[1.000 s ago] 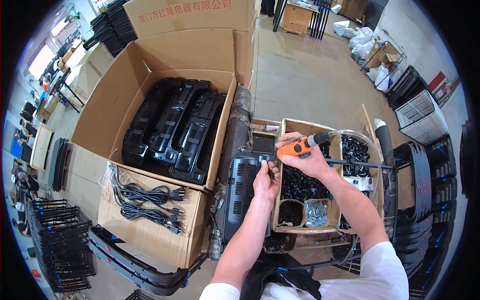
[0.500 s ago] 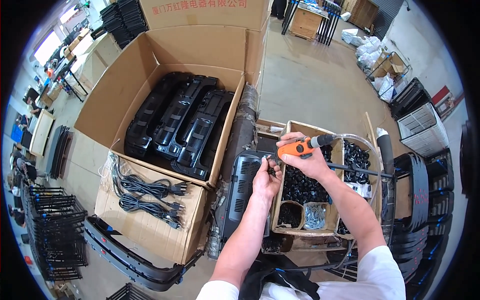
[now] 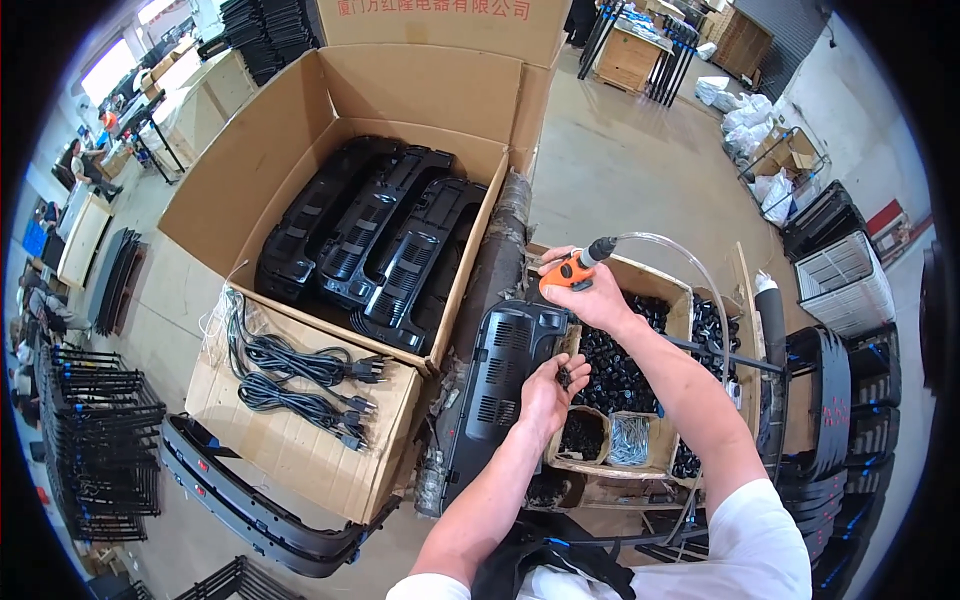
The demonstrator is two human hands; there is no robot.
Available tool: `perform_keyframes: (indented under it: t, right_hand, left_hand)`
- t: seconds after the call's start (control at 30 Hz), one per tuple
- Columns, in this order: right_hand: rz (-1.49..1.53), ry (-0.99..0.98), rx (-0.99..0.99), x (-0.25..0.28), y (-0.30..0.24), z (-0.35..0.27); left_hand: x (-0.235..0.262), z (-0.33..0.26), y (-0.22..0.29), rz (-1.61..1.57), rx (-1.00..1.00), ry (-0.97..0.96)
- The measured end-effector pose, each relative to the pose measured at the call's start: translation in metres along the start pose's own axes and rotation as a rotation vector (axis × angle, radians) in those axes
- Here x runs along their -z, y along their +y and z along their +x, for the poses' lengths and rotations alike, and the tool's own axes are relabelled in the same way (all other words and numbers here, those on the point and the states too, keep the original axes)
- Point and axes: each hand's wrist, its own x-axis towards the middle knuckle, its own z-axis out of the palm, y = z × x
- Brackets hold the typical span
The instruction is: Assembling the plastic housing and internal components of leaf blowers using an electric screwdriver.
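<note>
My right hand (image 3: 592, 298) grips an orange power screwdriver (image 3: 570, 271), its dark rear end tilted up and joined to a clear hose (image 3: 690, 262). The tool is above the far end of a long black slotted plastic housing (image 3: 500, 365), but its tip is hidden, so I cannot tell whether it touches. My left hand (image 3: 545, 398) is palm up beside the housing's right edge, fingers half curled round small dark screws (image 3: 564, 379). Right of it stands a wooden parts box (image 3: 672, 277) with black plastic knob-like pieces (image 3: 618, 375), dark screws (image 3: 583, 436) and silver screws (image 3: 629, 440).
A large open carton (image 3: 235, 170) at the left holds several black housings (image 3: 385, 250). Coiled black power cables (image 3: 290, 372) lie on a cardboard surface nearer me. Curved black panels (image 3: 265, 510) are below it. A dark padded bar (image 3: 497, 250) runs beside the carton.
My right hand has moved the screwdriver left and up, tilting it steeper. My left hand has drawn nearer me and turned palm up, showing the screws. The whole view has shifted slightly.
</note>
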Motion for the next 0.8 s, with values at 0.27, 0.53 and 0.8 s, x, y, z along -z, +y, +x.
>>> perform_keyframes:
  t: [0.27, 0.53, 0.8]
  right_hand:
    - [-0.065, -0.016, -0.01, -0.013, -0.004, 0.006]
    - [-0.117, -0.007, -0.015, -0.011, 0.004, 0.006]
    - [0.126, -0.003, 0.009, -0.012, -0.037, -0.017]
  left_hand:
    - [0.018, -0.006, -0.003, 0.089, -0.058, -0.008]
    - [0.004, -0.018, 0.003, 0.015, -0.101, 0.082]
    - [0.011, -0.023, 0.03, -0.099, -0.137, 0.124]
